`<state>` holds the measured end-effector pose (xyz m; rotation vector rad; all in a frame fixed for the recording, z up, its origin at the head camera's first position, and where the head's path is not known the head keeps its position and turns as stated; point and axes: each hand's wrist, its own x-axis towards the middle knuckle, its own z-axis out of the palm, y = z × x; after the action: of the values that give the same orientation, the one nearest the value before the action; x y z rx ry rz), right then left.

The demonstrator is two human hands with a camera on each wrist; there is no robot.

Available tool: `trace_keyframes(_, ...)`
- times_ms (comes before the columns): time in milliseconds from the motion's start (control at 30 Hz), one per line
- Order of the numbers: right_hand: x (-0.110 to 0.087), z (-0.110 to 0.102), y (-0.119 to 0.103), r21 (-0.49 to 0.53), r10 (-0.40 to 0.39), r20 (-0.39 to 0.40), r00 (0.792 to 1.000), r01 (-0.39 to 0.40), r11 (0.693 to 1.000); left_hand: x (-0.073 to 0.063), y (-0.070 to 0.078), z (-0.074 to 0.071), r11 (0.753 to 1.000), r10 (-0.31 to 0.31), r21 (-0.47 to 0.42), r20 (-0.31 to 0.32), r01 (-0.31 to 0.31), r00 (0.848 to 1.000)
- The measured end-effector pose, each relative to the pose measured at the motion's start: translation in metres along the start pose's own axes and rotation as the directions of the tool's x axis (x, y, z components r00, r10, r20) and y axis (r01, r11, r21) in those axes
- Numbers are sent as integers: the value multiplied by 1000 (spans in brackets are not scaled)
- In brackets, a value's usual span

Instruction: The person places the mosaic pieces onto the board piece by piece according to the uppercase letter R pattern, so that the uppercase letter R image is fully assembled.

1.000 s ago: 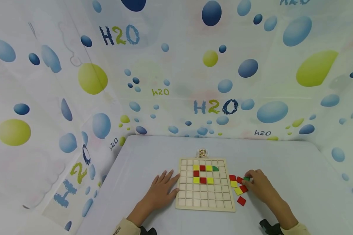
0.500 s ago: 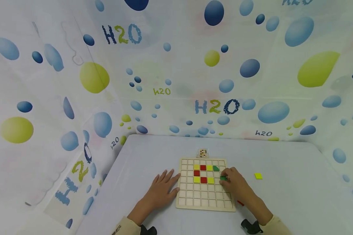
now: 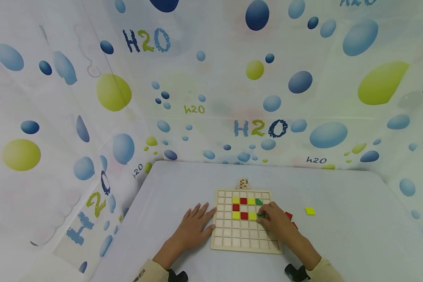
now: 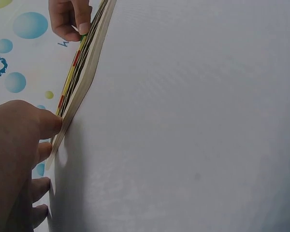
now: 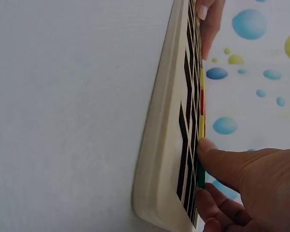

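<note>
The right hand (image 3: pixel 276 222) has moved inward across the board (image 3: pixel 229 244), bringing the green tile (image 3: pixel 261 216) it pinches beside the lower row's rightmost yellow tile (image 3: pixel 252 216); that row now appears extended, though whether the piece sits flat is hard to tell. The left hand (image 3: pixel 194 227), fingers spread, touches the board's left edge.

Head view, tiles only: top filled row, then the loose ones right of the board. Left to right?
Yellow tile → red tile → second yellow tile → green curved tile → loose red tile → partly hidden red tile → loose yellow tile.
</note>
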<state>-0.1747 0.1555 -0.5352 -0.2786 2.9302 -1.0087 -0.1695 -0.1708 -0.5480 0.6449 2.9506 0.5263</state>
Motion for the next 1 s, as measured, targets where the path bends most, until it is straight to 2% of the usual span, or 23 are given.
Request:
trace_keyframes(367,-1,-4,1,-1,9,27,1000,-9,1000,0,2,-1,1000,-10,0,8,10,1000)
trace_keyframes(733,0,-5,3,-31,-44,7,999,44,999,0,3,-2,1000,-8,1,9,8,1000)
trace_keyframes(867,0,-13,8,-36,-13,-3,1000,13,999,0,4,-3,1000,-13,-1,14,13,1000)
trace_keyframes(1000,0,-30,22,-50,34,-29,999,-35,998,0,4,-3,1000,-13,-5,15,13,1000)
